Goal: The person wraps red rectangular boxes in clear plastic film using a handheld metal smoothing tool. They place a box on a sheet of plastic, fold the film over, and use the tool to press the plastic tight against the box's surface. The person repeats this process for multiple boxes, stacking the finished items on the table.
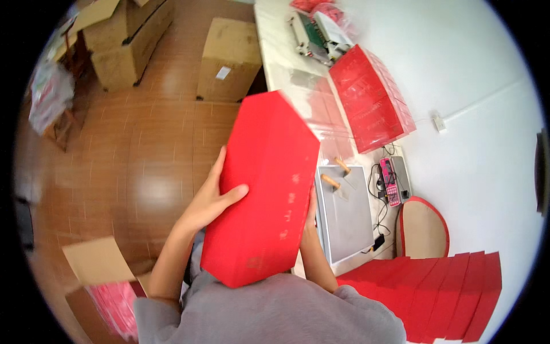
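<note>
A long red box [260,189] with faint lettering on one face is held tilted in front of my chest. Its lower end sits close to my grey shirt. My left hand [207,199] grips the left side, its thumb lying across the upper face and its fingers along the edge. On the opposite side, my right hand [311,211] presses against the box. Most of its fingers are hidden behind the box.
Right of me, the table [278,57] bears a grey flat plate [348,223], wooden-handled tools [331,182], film-wrapped red boxes [364,94] and a green-topped machine [312,37]. More red boxes [438,292] stand lower right. Cartons [229,57] stand on the floor, one open [97,261].
</note>
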Demonstrator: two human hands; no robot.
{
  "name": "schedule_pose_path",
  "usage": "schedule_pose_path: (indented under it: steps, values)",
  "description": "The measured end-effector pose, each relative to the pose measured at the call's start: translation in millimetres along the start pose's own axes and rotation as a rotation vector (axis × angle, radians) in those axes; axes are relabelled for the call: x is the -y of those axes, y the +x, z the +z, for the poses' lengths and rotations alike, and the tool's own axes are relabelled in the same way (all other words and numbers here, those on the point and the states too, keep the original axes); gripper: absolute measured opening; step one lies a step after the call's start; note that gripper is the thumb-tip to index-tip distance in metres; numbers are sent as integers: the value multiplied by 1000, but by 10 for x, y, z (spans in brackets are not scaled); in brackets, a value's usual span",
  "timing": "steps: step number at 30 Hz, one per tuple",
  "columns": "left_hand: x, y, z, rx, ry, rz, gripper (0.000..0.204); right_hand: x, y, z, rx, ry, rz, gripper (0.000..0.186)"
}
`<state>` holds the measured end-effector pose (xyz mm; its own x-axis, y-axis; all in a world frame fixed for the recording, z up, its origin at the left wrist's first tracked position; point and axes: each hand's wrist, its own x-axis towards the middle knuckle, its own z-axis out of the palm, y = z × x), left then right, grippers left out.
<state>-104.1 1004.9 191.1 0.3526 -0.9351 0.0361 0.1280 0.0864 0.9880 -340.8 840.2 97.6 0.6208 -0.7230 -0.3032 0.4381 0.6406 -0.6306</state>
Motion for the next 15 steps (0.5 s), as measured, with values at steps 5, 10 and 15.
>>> schedule_pose_path:
  steps: [5,10,15]
  values:
    - [228,696,-723,-60,-137,-186,91,-33,700,532,-233,-116,70,67]
    - [437,1014,-842,-128,-265,-315,83,37,922,530,-244,-58,290,68]
    - [614,2119,-1023,-18,-320,-322,78,221,1505,738,-294,41,213,74]
